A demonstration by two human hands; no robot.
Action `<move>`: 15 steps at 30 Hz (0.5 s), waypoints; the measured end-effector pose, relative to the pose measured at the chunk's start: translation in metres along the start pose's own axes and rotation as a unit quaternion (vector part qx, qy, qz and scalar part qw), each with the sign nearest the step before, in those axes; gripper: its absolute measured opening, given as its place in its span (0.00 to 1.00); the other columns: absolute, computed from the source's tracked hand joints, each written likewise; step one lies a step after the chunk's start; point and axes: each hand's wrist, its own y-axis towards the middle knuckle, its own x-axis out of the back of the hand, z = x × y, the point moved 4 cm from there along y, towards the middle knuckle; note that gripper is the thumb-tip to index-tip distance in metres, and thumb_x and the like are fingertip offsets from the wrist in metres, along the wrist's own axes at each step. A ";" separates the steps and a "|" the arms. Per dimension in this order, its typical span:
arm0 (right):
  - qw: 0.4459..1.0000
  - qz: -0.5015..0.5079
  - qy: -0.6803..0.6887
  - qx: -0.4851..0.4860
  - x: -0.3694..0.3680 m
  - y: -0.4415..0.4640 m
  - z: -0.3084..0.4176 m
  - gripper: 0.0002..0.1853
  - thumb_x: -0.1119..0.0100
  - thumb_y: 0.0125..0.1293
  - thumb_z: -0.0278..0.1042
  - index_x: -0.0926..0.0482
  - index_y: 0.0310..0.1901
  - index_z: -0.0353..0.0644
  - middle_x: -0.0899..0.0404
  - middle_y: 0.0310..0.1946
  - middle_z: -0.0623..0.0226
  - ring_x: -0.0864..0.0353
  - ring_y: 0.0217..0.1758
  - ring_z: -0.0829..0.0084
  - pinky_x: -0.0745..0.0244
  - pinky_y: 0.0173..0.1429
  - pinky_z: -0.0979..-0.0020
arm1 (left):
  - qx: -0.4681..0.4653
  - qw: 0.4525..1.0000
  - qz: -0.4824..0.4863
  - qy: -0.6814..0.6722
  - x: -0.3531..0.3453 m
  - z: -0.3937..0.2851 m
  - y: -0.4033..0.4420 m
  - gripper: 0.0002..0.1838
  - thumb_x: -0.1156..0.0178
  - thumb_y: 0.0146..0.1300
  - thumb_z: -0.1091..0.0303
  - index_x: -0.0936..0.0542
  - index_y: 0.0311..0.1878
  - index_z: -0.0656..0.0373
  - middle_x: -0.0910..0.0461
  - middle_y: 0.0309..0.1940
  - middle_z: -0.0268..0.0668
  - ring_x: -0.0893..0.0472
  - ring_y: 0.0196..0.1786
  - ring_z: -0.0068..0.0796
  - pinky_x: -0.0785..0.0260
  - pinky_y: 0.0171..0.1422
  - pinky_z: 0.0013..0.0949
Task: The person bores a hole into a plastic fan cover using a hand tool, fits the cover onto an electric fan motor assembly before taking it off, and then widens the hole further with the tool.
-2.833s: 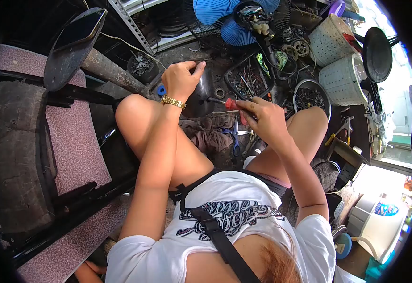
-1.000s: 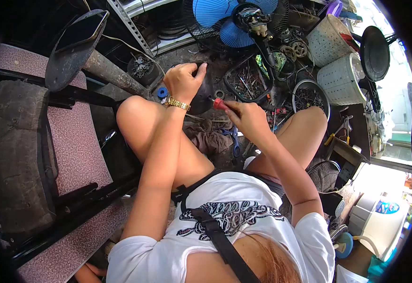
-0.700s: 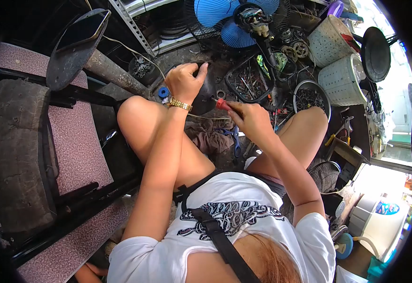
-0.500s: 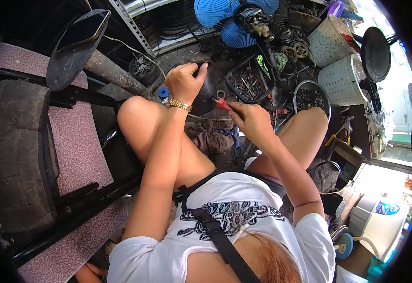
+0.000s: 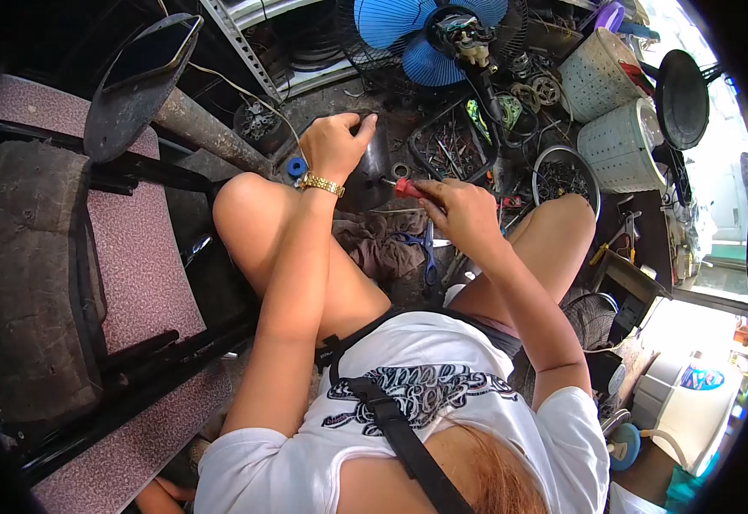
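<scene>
My left hand (image 5: 335, 147), with a gold bracelet at its wrist, is closed over the upper left edge of a dark rounded casing (image 5: 374, 176). Its fingertips are hidden behind the casing and the thumb points out to the right. My right hand (image 5: 462, 214) grips a screwdriver (image 5: 408, 188) by its red handle. The screwdriver's short tip points left against the casing's right side; what it meets there is too small to make out. Below the casing lie a crumpled brown cloth (image 5: 378, 248) and blue-handled scissors (image 5: 430, 265). A blue ring-shaped roll (image 5: 297, 167) sits beside my left wrist.
A fan with blue blades (image 5: 429, 60) stands ahead. Right of centre are a tray of small tools (image 5: 455, 180) and a metal bowl of small parts (image 5: 598, 176). Perforated white baskets (image 5: 618, 146) stand farther right. A phone (image 5: 153, 53) rests on a post at left.
The dark casing has tilted slightly, showing more of its side. My right hand and the screwdriver have shifted a little; my left hand has barely moved.
</scene>
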 end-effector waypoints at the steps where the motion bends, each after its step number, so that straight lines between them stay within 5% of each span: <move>1: 1.000 0.000 0.000 0.000 -0.001 0.000 -0.002 0.14 0.38 0.62 0.40 0.15 0.49 0.52 0.19 0.31 0.62 0.18 0.33 0.57 0.25 0.36 0.59 | 0.000 1.000 0.000 0.000 0.000 0.000 0.000 0.23 0.37 0.58 0.44 0.16 0.23 0.55 0.23 0.18 0.46 0.21 0.25 0.51 0.33 0.28 0.44; 10: 0.999 -0.036 0.000 0.038 -0.003 0.000 -0.001 0.12 0.38 0.60 0.38 0.16 0.46 0.51 0.19 0.30 0.62 0.18 0.32 0.56 0.24 0.35 0.58 | 0.013 1.000 0.008 -0.001 -0.003 0.002 0.000 0.23 0.37 0.58 0.44 0.16 0.22 0.55 0.22 0.18 0.45 0.21 0.24 0.50 0.33 0.27 0.43; 15: 0.999 0.000 0.033 -0.007 -0.005 -0.001 -0.001 0.14 0.40 0.63 0.43 0.16 0.47 0.51 0.17 0.29 0.59 0.17 0.31 0.55 0.24 0.35 0.57 | -0.063 0.995 -0.076 0.003 0.002 -0.003 -0.001 0.24 0.36 0.57 0.45 0.21 0.19 0.57 0.23 0.18 0.43 0.23 0.24 0.50 0.36 0.26 0.44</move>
